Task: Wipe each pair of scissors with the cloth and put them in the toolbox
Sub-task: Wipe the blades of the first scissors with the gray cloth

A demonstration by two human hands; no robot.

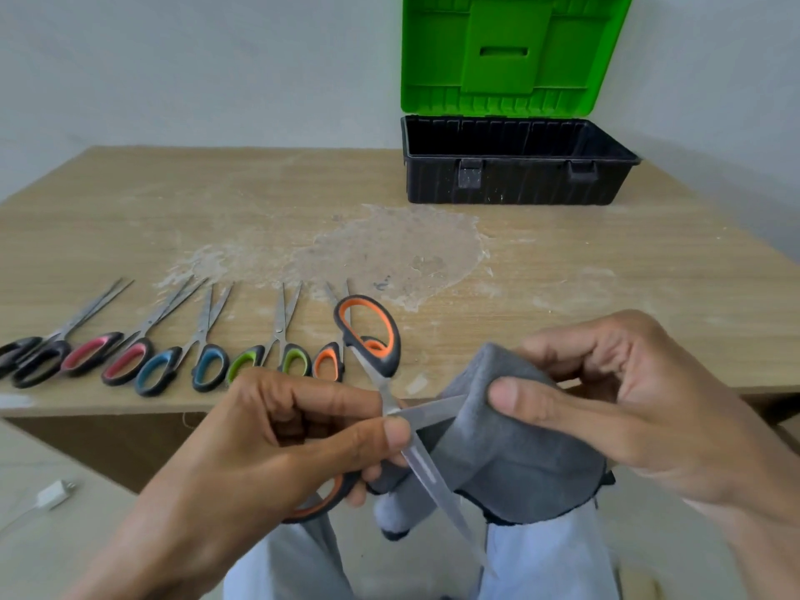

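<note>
Wooden table, stained whitish at its middle, is set against a pale wall.

Left hand: fingers are curled tightly round the lower handle of the orange-and-black scissors. The thumb tip is pressed to the metal just below the pivot. The scissors are held in the air in front of the table's near edge and spread wide. The free handle is raised toward the table, and one blade is pointed down toward the lap.

Right hand: the grey cloth is pinched between the thumb in front and the curled fingers behind. It is folded over the scissors' other blade, whose tip is hidden in the fold. The rest of the cloth is left hanging over the pale trousers.

Five more pairs are laid in a row along the near left of the table, blades pointing away:
- black scissors
- pink scissors
- blue scissors
- green scissors
- orange scissors, partly covered by the raised handle

Toolbox: placed at the far right of the table, well apart from the row. The green lid is stood upright against the wall. Only dark inner walls are seen. The floor is hidden by the front wall, so the contents cannot be told.

A white plug is seen on the floor at the left.
</note>
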